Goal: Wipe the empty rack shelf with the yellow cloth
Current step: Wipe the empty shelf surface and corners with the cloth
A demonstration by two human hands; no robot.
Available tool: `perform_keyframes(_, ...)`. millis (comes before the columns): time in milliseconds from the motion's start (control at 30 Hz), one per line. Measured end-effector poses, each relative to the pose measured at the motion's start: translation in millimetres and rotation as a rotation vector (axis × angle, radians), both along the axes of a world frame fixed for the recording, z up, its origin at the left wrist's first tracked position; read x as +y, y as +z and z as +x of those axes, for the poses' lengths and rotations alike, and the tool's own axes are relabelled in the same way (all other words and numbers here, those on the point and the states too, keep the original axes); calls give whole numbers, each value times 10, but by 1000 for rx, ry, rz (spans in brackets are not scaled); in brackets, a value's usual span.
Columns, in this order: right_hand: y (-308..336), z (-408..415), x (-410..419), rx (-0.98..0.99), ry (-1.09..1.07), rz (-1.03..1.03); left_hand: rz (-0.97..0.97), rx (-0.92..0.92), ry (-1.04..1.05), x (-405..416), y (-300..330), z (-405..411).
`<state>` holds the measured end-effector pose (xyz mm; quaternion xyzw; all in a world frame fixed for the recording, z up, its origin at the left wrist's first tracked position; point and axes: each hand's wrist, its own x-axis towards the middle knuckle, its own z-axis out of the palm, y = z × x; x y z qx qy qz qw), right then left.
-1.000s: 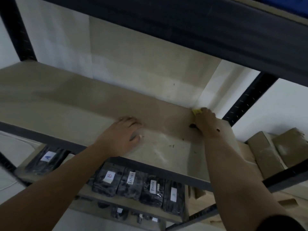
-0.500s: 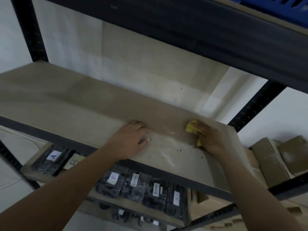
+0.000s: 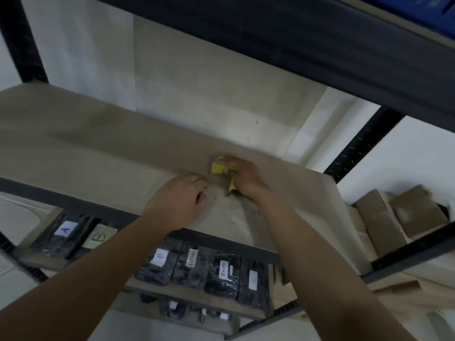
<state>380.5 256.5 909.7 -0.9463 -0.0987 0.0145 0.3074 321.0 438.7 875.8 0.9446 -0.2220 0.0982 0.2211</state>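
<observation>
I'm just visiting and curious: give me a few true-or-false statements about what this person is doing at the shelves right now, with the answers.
1. The right hand holds the yellow cloth. True.
2. The left hand grips a spray bottle. False: it rests on the shelf and holds nothing.
3. Dark specks lie on the shelf near the cloth. True.
4. The labelled black packs sit on the shelf being wiped. False: they are on the shelf below.

Crumpled yellow cloth [image 3: 218, 168] on the bare beige rack shelf [image 3: 98, 153], near its back edge.
</observation>
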Motion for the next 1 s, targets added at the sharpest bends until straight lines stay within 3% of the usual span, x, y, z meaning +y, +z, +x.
perform_keyframes(133, 135, -414, -377, 137, 123, 184, -36, -23, 5, 8, -15, -10)
perform_keyframes(200, 223, -549, -727, 143, -14, 258, -34, -25, -2, 10, -22, -7)
perform_keyframes(267, 274, -632, -1166, 72, -332, 229, -28, -19, 0, 5, -20, -3)
perform_keyframes(367, 137, -627, -1707, 44, -676, -91, -27, -24, -1, -13, -5, 0)
perform_keyframes(433, -8, -483, -1799, 85, -658, -406, -19, -18, -3, -20, 7, -8)
perform_keyframes(533, -128, -194, -1499, 114, -440, -554, -11, -6, 2, -14, 17, -16)
perform_keyframes(767, -83, -565, -265, -75, -52, -175, -23, 30, -12, 21, 12, -18)
perform_keyframes(833, -54, -779, -255, 9, 14, 0, -51, 42, -15, 33, 11, -21)
perform_keyframes(933, 173, -988, -483, 22, -31, 278, -70, 49, -24, 44, 20, -18)
perform_keyframes(1000, 237, -991, -861, -68, -262, 317, -65, 40, -29, 46, 17, -15)
